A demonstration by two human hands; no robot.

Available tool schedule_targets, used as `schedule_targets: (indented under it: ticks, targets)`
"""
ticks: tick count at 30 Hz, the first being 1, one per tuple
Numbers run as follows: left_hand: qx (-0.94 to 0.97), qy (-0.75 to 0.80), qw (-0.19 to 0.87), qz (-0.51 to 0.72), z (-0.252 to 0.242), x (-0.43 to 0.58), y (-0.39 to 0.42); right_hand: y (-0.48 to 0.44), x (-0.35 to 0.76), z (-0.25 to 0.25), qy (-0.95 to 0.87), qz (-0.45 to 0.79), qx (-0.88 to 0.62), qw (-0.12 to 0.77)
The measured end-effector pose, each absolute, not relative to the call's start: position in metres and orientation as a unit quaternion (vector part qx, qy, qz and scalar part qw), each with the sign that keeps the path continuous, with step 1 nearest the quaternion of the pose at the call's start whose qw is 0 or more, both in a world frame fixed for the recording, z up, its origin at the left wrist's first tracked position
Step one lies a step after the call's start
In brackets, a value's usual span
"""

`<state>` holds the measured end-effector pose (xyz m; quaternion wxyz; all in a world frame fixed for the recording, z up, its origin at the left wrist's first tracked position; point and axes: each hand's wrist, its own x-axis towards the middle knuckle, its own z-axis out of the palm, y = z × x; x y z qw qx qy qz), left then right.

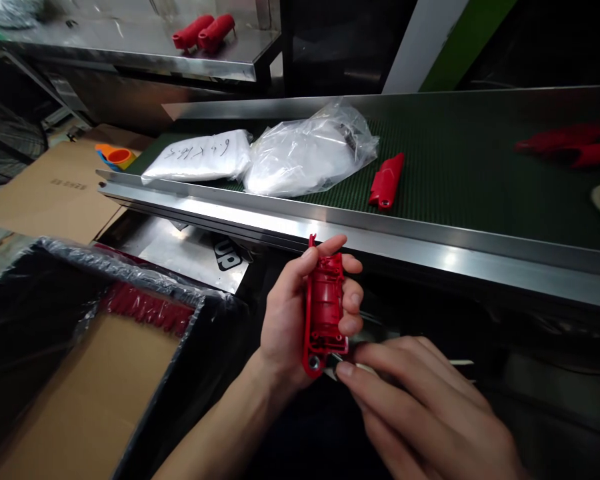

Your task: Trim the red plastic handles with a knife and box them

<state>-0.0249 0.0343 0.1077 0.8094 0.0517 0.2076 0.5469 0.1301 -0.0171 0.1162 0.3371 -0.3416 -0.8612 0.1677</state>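
Note:
My left hand (285,327) is wrapped around a hollow red plastic shell (326,300). The shell's ribbed inside faces me, and a round hole with a metallic ring sits at its lower end. Close against that lower end, my right hand (420,393) pinches a thin tool with a metallic tip (336,358). Most of the tool is hidden by my fingers, so its exact kind cannot be made out. The tip is at or very near the shell's bottom edge.
Beyond my hands runs a green conveyor belt (455,193) with a metal rail. On it lie a red shell (387,181), plastic bags (305,157) and blurred red parts (570,143). Lower left is a lined box (125,373); red parts (195,33) rest on a metal shelf.

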Motion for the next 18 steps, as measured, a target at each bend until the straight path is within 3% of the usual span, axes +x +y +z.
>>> schedule_targets:
  ticks: [9,14,18]
  targets:
    - [0.077,0.232,0.785,0.569,0.106,-0.035,0.036,-0.008,0.135,0.120,-0.878,0.134,-0.329,0.322]
    - [0.053,0.338,0.705,0.622,0.115,-0.049,0.036,0.074,0.181,0.124,-0.850,-0.025,-0.432,0.301]
    - [0.034,0.382,0.684,0.620,0.119,-0.058,0.028,0.156,0.218,0.126,-0.839,-0.037,-0.521,0.154]
